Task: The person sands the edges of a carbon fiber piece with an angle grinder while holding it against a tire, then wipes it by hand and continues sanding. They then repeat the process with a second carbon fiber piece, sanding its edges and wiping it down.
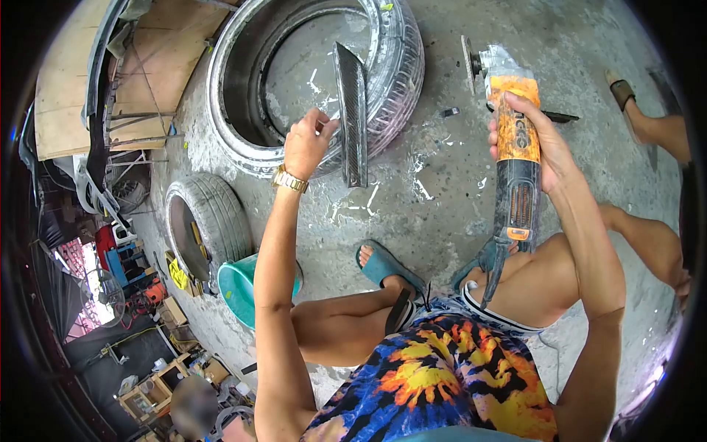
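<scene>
My right hand (549, 144) is wrapped around the yellow-and-black body of an angle grinder (518, 195). The grinder's disc (468, 65) points up and to the left, seen nearly edge-on, and its cord runs down past my knee. My left hand (308, 144), with a gold watch at the wrist, has its fingers pinched together. What they hold, if anything, is too small to make out. Just right of those fingertips, a long dark carbon-fibre piece (352, 118) leans across a large tyre (401, 74) lying on its side.
A smaller tyre (221, 217) stands at the left beside a green bucket (237, 291). White flecks and a small black piece (450, 113) lie on the concrete floor (442, 199). Another person's leg and sandalled foot (635, 114) are at the right. Wooden boards (158, 66) stand at upper left.
</scene>
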Motion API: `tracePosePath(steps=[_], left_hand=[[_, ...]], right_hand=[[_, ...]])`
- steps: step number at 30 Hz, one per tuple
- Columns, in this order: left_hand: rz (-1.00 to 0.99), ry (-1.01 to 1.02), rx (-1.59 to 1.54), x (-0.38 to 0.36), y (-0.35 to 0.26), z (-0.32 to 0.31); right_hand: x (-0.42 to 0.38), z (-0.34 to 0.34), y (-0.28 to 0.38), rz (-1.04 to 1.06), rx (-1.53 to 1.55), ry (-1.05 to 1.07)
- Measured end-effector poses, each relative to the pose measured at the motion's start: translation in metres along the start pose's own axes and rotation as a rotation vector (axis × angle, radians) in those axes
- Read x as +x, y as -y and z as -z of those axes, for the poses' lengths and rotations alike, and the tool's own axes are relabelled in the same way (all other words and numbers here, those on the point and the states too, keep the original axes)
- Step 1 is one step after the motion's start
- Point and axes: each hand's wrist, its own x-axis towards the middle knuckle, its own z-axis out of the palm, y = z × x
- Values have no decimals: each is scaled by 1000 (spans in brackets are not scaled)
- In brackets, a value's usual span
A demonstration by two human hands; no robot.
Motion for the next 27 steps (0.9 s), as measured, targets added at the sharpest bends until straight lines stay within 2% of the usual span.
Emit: tracePosePath(steps=[3,8,10,12,14,15,16,18,19,20,22,24,26,27], left_hand=[[85,-53,288,3,-25,-6],[74,27,314,6,-15,-14],[10,66,301,-7,-13,-10],[7,146,289,-23,-4,-2],[-97,276,212,-38,-1,9],[55,479,296,-38,0,17],[51,480,295,-36,-1,23],[52,316,276,-35,-1,29],[-138,186,365,-31,-3,29],[-140,184,361,-24,-11,32],[-427,52,388,-10,-27,33],[-412,70,399,0,-36,23],[-599,-48,731,9,-40,10],[-556,-6,704,11,-36,1]], right_hand=[[-1,0,0,14,2,-2],[-2,3,0,-8,-9,20],[-6,0,0,8,-14,4],[-7,1,0,7,-17,-9],[-8,4,0,9,-23,-26],[-8,6,-1,14,-10,-9],[-7,7,0,22,4,6],[-8,8,0,30,2,-9],[-8,8,0,37,-2,-20],[-8,8,0,40,-5,-22],[-9,7,0,37,25,-12],[-8,7,2,35,19,-6],[-8,7,2,25,16,1],[-7,7,2,22,19,-4]])
